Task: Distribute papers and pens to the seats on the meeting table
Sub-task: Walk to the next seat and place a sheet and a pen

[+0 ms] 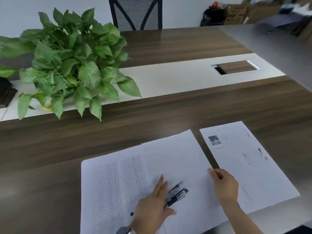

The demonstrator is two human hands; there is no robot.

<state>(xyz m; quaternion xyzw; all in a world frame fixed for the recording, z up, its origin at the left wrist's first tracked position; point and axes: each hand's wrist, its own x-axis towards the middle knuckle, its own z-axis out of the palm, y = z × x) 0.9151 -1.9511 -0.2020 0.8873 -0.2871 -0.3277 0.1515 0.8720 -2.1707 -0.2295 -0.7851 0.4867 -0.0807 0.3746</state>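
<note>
Several white sheets lie on the near side of the wooden meeting table (168, 108). A sheet printed with a lined table (109, 188) is at the left, and a mostly blank sheet (175, 154) overlaps it. A separate sheet with a small photo (244, 162) lies to the right. My left hand (152, 208) rests on the papers and grips a bundle of black pens (177, 194). My right hand (224, 184) pinches the right edge of the blank sheet.
A leafy green potted plant (70, 65) stands on the table's white centre strip at the left. A cable hatch (236, 67) is set into the strip at the right. A mesh-backed chair (136, 12) stands at the far side. A dark object (5, 92) sits at the left edge.
</note>
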